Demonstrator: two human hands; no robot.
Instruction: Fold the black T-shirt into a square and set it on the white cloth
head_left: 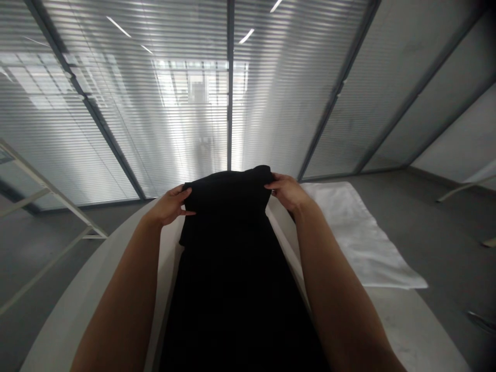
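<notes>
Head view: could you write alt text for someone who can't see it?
Two bare hands, the left hand and the right hand, grip a black cloth at either side of its far end, over a white table. A white cloth lies to the right; slatted blinds cover the background.

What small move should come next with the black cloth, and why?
Probably levelling the far edge of the black cloth: the left hand and right hand hold it near its two far corners, yet the right corner shows higher in the picture and the edge between looks wavy.
</notes>
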